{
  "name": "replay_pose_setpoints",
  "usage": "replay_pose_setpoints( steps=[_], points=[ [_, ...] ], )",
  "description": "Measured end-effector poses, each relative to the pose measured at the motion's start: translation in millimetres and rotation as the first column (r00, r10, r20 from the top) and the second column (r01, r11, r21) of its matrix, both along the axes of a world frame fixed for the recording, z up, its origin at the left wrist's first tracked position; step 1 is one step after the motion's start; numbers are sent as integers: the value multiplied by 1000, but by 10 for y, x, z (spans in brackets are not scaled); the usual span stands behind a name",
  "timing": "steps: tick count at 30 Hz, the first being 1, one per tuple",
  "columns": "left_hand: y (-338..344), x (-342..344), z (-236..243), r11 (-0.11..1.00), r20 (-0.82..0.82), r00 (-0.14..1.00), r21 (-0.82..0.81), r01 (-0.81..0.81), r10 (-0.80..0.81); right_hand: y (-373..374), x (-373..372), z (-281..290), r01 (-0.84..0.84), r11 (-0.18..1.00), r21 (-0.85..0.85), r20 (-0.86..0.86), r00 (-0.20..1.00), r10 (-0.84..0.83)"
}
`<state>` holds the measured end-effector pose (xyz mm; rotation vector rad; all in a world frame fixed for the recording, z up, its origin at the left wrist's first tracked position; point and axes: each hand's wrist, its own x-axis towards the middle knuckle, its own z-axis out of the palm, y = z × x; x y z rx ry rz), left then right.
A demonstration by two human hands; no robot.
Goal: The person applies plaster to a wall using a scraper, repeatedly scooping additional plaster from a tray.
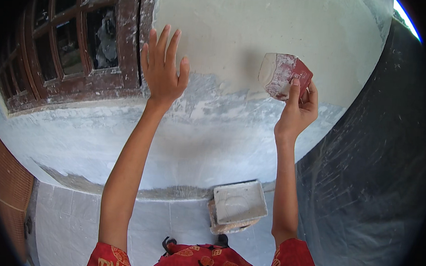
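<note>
red patterned sleeves nearest, arms raised. right hand pinching a red putty scraper, flat against the plastered wall for spreading. left hand fingers spread, bracing beside the window frame. plaster tray below, within reach.

**Floor and what lies on it**

The floor is made of pale grey tiles with thin joints between them. It meets the foot of the plastered wall. A rectangular tray with whitish plaster inside stands on the floor, just beside the wall. The tray rests on a rough, dirty board or block, which lies directly on the tiles.
</note>
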<state>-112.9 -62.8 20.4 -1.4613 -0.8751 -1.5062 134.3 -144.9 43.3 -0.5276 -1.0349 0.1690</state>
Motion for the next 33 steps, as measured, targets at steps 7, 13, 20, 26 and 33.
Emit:
replay_pose_setpoints(
  steps=[7,13,20,26,33],
  points=[
    [-335,-55,-259,997,-18,999,-58,49,-50,-379,71,-302,0,991,-131,48,999,6],
    [-883,109,-714,988,-77,995,-141,-67,57,-646,523,-712,-110,967,-230,26,992,120],
    [-1655,778,-1762,877,3,989,-462,-131,149,-852,1339,-1607,-269,866,-422,-4,955,295],
    [-2124,1408,-2797,623,36,996,-782,-19,76,-988,1970,-2439,-172,701,-692,22,966,259],
    [-2273,1788,-4058,353,150,987,-928,121,55,-1262,2394,-3486,107,527,-843,240,952,190]
  ],
)
